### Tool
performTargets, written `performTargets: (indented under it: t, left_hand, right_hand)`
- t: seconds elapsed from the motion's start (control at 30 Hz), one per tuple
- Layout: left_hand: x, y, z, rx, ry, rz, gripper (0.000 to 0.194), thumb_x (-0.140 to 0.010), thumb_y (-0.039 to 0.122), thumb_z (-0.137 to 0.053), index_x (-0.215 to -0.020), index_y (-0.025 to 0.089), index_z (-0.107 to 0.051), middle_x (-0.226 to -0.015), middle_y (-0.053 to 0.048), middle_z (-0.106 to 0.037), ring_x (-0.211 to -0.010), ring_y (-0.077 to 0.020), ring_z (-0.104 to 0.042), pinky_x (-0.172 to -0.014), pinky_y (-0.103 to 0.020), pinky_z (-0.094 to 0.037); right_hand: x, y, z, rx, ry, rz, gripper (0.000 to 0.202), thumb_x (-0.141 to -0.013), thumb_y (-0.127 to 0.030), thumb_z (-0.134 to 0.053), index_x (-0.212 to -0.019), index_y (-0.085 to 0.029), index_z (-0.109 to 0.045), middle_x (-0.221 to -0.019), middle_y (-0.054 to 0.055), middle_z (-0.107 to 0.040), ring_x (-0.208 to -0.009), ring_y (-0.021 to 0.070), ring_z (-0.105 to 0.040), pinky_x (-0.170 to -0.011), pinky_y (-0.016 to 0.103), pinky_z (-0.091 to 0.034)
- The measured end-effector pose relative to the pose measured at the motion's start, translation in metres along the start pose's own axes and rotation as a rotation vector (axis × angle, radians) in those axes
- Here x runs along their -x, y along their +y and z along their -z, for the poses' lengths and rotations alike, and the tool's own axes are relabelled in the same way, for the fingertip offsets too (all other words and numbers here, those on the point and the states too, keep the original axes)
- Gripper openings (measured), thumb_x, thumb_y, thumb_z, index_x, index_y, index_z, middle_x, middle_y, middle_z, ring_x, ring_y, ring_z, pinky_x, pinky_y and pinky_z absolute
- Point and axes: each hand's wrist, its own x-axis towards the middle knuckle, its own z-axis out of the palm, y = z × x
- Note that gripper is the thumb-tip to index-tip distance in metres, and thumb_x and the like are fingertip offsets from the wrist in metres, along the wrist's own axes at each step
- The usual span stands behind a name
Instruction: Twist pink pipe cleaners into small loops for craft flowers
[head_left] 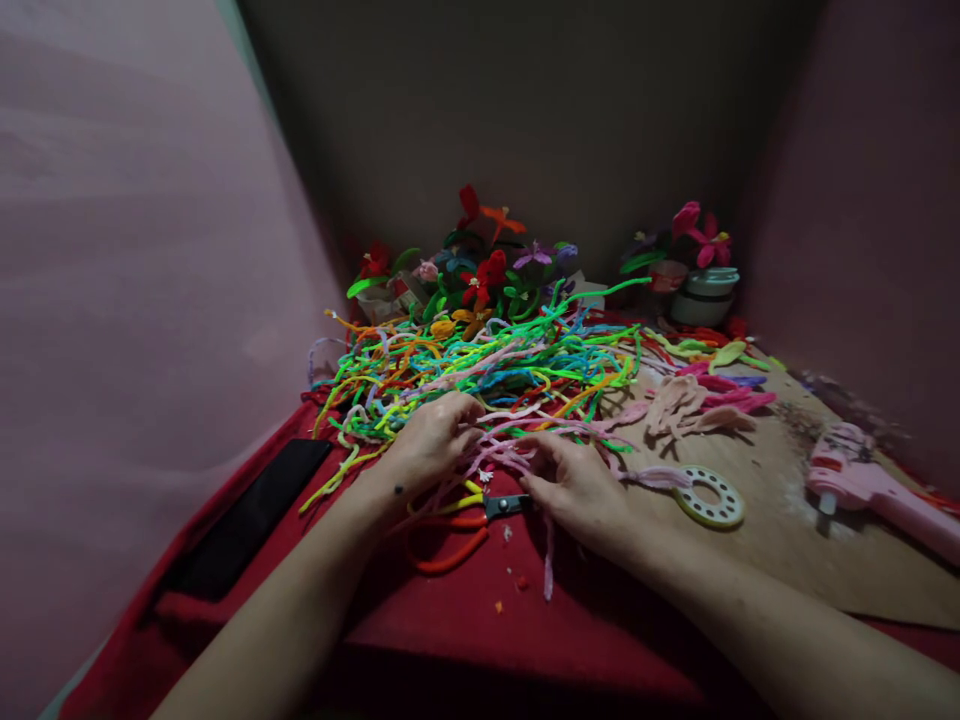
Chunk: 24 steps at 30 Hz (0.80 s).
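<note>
Your left hand pinches pink fuzzy stems [501,455] stretching between both hands [435,442]; your right hand [579,487] curls narrowly at them (gripping? cannot tell). Pliers [505,506] lie between, nearer you.

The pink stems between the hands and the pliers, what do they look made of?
Pink stems: seemingly matte chenille fibre, from their fuzzy edges. Pliers: head probably metal, given its grey sheen; handles perhaps smooth plastic, evenly orange and yellow.

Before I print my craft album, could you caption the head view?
Left hand and right hand among pink strands beside pliers, with colourful strands and flowers behind.
</note>
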Motion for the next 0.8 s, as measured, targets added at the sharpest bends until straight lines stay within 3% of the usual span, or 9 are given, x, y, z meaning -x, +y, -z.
performTargets:
  t: [0.13,0.3,0.43,0.63,0.7,0.8]
  left_hand:
    - [-0.002,-0.005,-0.002,-0.030,-0.007,-0.067,0.017,-0.078,0.021,-0.046,-0.080,0.019,-0.063,-0.083,-0.002,-0.058,-0.078,-0.0133,-0.053,-0.070,-0.022,-0.039]
    - [-0.001,-0.012,-0.006,-0.177,-0.079,0.004,0.021,-0.079,0.024,-0.045,-0.083,0.021,-0.065,-0.084,-0.005,-0.056,-0.076,-0.0152,-0.053,-0.066,-0.024,-0.039]
    - [0.002,-0.005,-0.004,-0.283,-0.058,0.001,0.020,-0.080,0.025,-0.043,-0.076,0.018,-0.062,-0.080,-0.005,-0.057,-0.071,-0.0140,-0.053,-0.060,-0.023,-0.036]
    - [0.008,0.007,0.004,-0.457,-0.044,-0.060,0.020,-0.082,0.030,-0.039,-0.077,0.020,-0.056,-0.068,-0.002,-0.060,-0.056,-0.0125,-0.050,-0.050,-0.023,-0.027]
    - [0.008,0.007,0.006,-0.447,-0.051,-0.067,0.018,-0.080,0.031,-0.041,-0.077,0.020,-0.056,-0.071,-0.002,-0.062,-0.059,-0.0128,-0.052,-0.051,-0.022,-0.028]
    - [0.007,0.004,0.009,-0.378,-0.076,-0.050,0.016,-0.077,0.033,-0.047,-0.080,0.021,-0.057,-0.076,-0.001,-0.063,-0.065,-0.0132,-0.055,-0.054,-0.021,-0.031]
  right_hand:
    - [0.001,-0.002,0.002,0.011,-0.005,0.001,0.029,-0.071,-0.013,-0.050,-0.098,-0.018,-0.061,-0.068,0.001,-0.062,-0.062,0.0135,-0.054,-0.058,0.025,-0.040]
    - [0.004,-0.005,0.004,0.068,-0.011,0.059,0.026,-0.073,-0.013,-0.050,-0.095,-0.019,-0.061,-0.073,0.001,-0.063,-0.065,0.0140,-0.055,-0.061,0.026,-0.042]
    - [0.004,-0.007,0.005,0.145,0.013,0.147,0.021,-0.075,-0.013,-0.050,-0.092,-0.018,-0.062,-0.084,0.005,-0.062,-0.078,0.0165,-0.056,-0.070,0.029,-0.043]
    - [-0.004,-0.016,0.000,0.327,0.120,0.398,0.045,-0.074,-0.012,-0.049,-0.119,-0.015,-0.048,-0.118,0.013,-0.049,-0.109,0.0231,-0.041,-0.093,0.038,-0.034]
    - [-0.007,-0.016,-0.002,0.396,0.095,0.424,0.047,-0.074,-0.014,-0.050,-0.121,-0.014,-0.046,-0.125,0.014,-0.044,-0.114,0.0256,-0.036,-0.096,0.043,-0.029]
    - [-0.008,-0.013,-0.005,0.424,0.009,0.410,0.037,-0.077,-0.018,-0.050,-0.115,-0.016,-0.051,-0.118,0.013,-0.050,-0.112,0.0249,-0.037,-0.092,0.043,-0.031]
